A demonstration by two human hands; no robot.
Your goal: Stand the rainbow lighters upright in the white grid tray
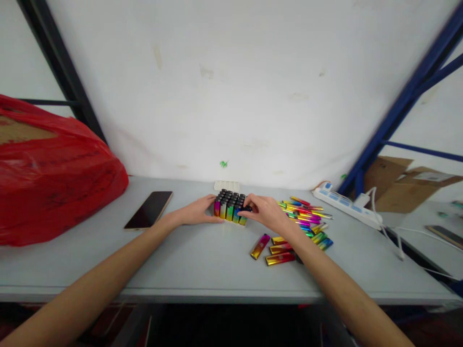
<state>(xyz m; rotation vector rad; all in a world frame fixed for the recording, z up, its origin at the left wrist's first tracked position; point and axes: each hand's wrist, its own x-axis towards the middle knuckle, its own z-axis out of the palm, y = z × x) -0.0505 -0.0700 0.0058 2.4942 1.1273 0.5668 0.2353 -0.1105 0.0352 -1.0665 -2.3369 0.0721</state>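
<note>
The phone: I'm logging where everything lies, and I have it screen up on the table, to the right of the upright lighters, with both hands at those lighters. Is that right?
Not quite: the head view shows the phone to the left of the upright lighters. It does lie screen up on the table, with the left hand and right hand at those lighters.

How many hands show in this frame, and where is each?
2. The left hand is at the left end of the upright block of lighters; the right hand is at its right end. No other hand shows.
</note>
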